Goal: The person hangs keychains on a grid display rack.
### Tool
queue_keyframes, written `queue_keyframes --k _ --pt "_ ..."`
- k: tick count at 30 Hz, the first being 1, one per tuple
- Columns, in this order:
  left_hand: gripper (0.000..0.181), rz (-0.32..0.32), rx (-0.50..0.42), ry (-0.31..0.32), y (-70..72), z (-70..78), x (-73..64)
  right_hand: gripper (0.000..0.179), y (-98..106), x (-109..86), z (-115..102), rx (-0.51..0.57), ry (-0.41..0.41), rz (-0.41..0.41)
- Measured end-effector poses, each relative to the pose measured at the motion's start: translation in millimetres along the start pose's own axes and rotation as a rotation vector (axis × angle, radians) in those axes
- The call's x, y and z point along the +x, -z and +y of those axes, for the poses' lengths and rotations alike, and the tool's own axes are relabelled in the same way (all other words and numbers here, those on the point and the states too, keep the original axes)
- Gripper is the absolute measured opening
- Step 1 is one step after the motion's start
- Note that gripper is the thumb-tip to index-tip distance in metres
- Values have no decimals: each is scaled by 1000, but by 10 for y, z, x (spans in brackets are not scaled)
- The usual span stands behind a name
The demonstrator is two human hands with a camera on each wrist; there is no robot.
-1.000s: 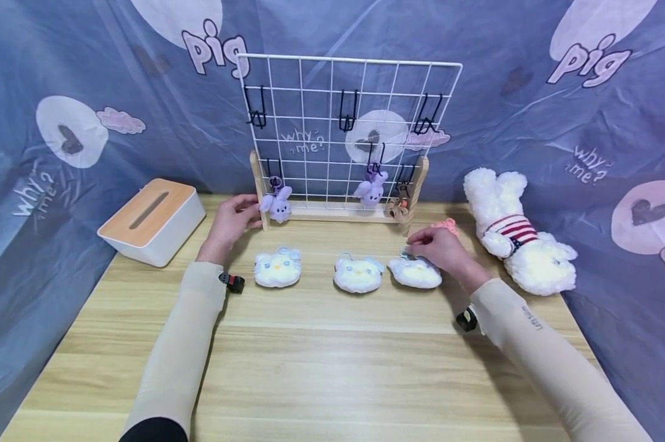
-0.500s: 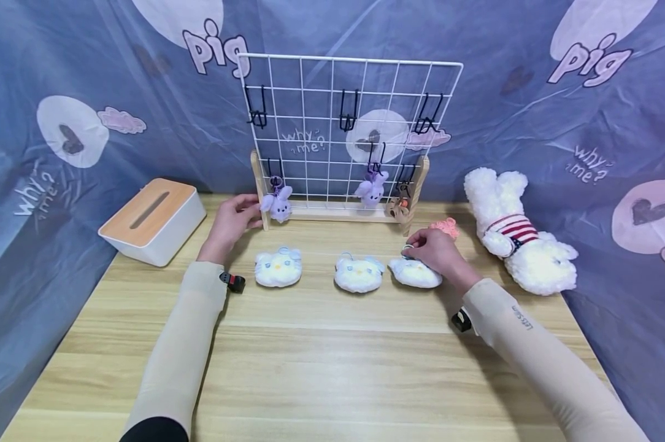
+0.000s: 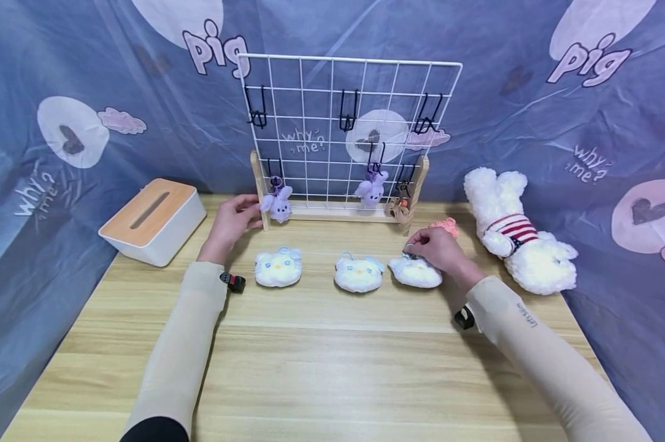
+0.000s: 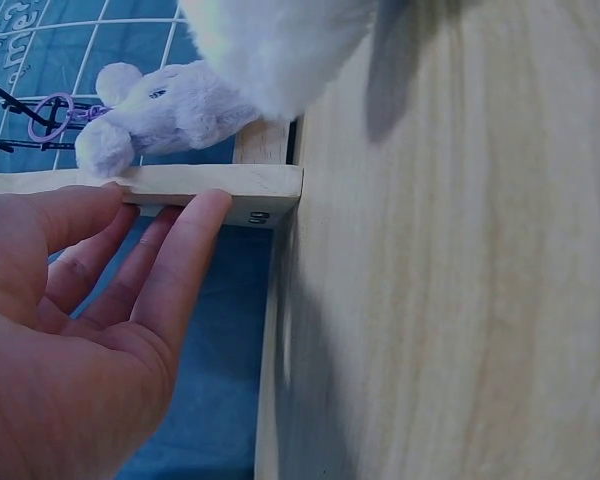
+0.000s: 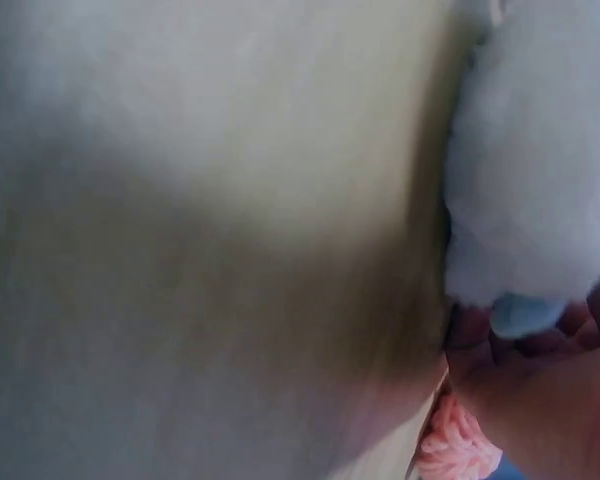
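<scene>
Seen from the head camera, the left hand (image 3: 232, 222) is at the 8 o'clock side of the wire rack (image 3: 332, 213), its grip lightly grasping the wooden upright (image 4: 210, 182) between thumb and fingers. The right hand (image 3: 442, 253) has its grip clenched on the small ring (image 3: 408, 248) at the 12 o'clock edge of the right-hand white plush (image 3: 418, 274). This plush is at the rack's 5 o'clock, tilted more than its neighbours. At 9 o'clock from it are the middle white plush (image 3: 358, 276), just beside it, and the left-hand white plush (image 3: 278, 270), well apart, both on the bench (image 3: 332, 368).

A purple rabbit charm (image 3: 280, 209) hangs beside the left hand; a second rabbit charm (image 3: 372, 190) hangs towards the rack's 5 o'clock, with a brown charm (image 3: 399, 212) at its own 4 o'clock. A coral fuzzy item (image 3: 446, 226) lies at 12 o'clock of the right hand. At far 9 o'clock sits a wood-topped white box (image 3: 175, 232); at far 3 o'clock, a white toy in stripes (image 3: 515, 230).
</scene>
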State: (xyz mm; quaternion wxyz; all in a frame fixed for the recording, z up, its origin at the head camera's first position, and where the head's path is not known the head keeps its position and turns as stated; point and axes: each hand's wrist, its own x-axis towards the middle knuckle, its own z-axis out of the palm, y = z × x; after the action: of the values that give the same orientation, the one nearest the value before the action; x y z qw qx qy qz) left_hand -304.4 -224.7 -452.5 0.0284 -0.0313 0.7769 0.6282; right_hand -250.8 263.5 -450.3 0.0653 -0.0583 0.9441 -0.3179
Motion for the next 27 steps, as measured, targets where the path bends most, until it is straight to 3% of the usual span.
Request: queue_keyframes --k 11,18,27 --pt "42 -8 -13 2 -1 15 -20 21 92 -30 -34 103 13 21" --pt "42 -3 -18 -3 -9 11 -25 29 170 -75 -105 211 -55 39" --pt "42 -5 -17 -9 -6 11 -16 34 306 -182 -171 289 -53 83"
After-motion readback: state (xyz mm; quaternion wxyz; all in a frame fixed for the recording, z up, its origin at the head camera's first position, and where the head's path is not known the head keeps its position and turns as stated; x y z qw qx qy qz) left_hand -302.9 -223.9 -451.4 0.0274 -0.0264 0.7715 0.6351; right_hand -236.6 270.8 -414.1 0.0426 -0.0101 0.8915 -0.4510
